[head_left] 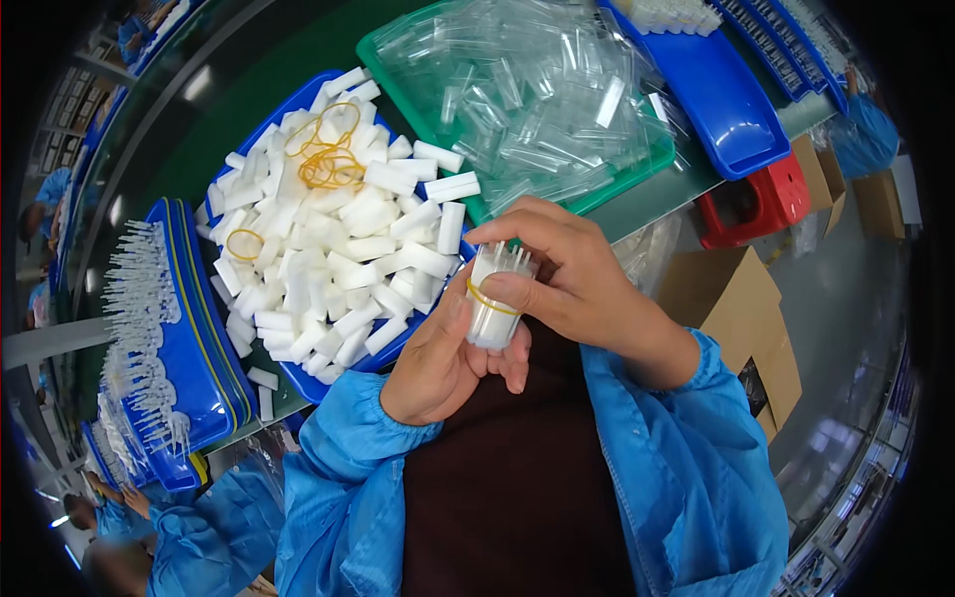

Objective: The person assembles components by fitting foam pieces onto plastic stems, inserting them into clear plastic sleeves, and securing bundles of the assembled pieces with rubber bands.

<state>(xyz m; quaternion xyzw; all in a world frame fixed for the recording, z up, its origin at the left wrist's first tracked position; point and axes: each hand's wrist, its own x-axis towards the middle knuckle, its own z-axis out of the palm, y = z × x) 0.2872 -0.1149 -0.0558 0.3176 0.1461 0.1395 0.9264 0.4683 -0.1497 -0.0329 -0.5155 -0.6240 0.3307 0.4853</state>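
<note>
Close to my body I hold a short bundle of clear plastic tubes with white foam (489,326) in it, banded by a yellow rubber band (494,302). My left hand (438,360) cups it from the left and below, fingertips showing under its lower end. My right hand (572,269) closes on it from the right, its thumb across the front by the band and its fingers curled over the top. Just beyond my left hand, white foam blocks (328,269) heap over a blue tray (310,386). Loose rubber bands (331,164) lie tangled on the heap.
Behind my hands, a green tray (398,85) holds many clear plastic sleeves (527,90). A blue tray (736,119) stands farther right, above a red stool (761,199) and cardboard box (741,313). Stacked blue trays (204,368) with thin translucent parts (144,338) are left, near a co-worker's sleeve (214,527).
</note>
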